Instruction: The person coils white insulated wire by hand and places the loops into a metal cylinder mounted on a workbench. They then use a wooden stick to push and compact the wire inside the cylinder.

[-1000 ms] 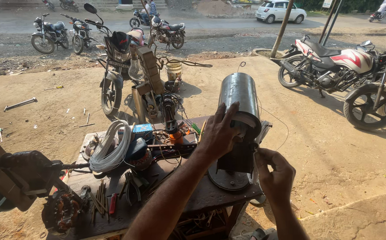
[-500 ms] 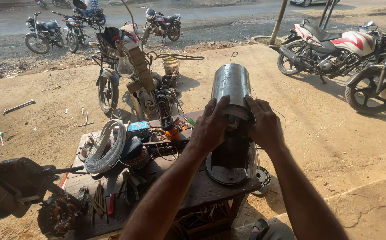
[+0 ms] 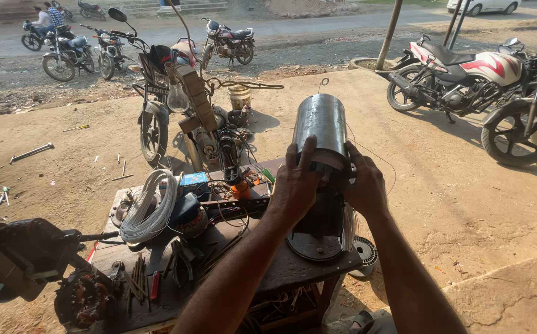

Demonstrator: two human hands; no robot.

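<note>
A tall shiny metal cylinder (image 3: 321,121) stands upright on a dark round base (image 3: 313,245) at the right end of a low cluttered workbench (image 3: 293,269). My left hand (image 3: 294,185) grips its left side at mid height. My right hand (image 3: 362,184) grips its right side, fingers wrapped round the back. Thin wires hang from the cylinder's lower right. A small orange cup (image 3: 241,190) stands just left of my left hand.
On the bench lie a coil of grey wire (image 3: 149,206), a blue box (image 3: 193,183), rods and hand tools (image 3: 140,280). A stripped motorcycle (image 3: 179,99) stands behind the bench, parked motorcycles (image 3: 475,74) at right. A round disc (image 3: 363,252) lies on the dirt ground.
My right hand rose from beside the base and took hold of the cylinder's right side; my left hand stayed on its left side. The view has tilted slightly downward.
</note>
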